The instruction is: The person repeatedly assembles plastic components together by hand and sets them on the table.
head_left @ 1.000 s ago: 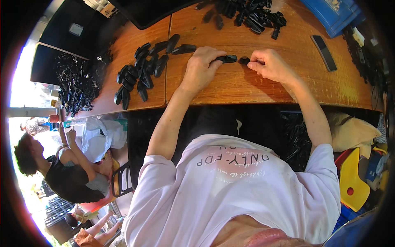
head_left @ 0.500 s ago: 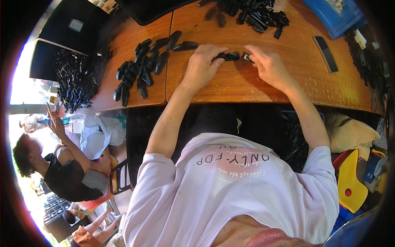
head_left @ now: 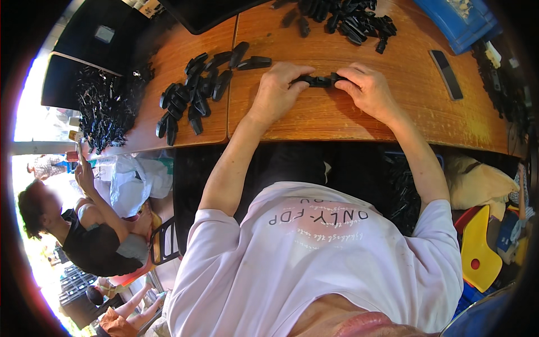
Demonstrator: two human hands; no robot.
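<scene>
My left hand [head_left: 279,92] and my right hand [head_left: 366,90] meet over the wooden table [head_left: 337,121], both pinching one small black plastic part [head_left: 319,81] between them. The left fingers grip its left end, the right fingers its right end. A spread of finished-looking black oblong pieces [head_left: 193,95] lies to the left of my left hand. A heap of smaller black parts [head_left: 351,19] sits at the table's far edge, beyond my hands.
A dark flat phone-like slab [head_left: 446,74] lies right of my right hand, a blue bin [head_left: 463,19] beyond it. A tangle of black parts [head_left: 101,109] lies far left. A seated person [head_left: 84,230] is at lower left; a yellow chair [head_left: 483,253] stands at lower right.
My two hands have drawn closer together, bringing the black pieces they held into one joined part between them.
</scene>
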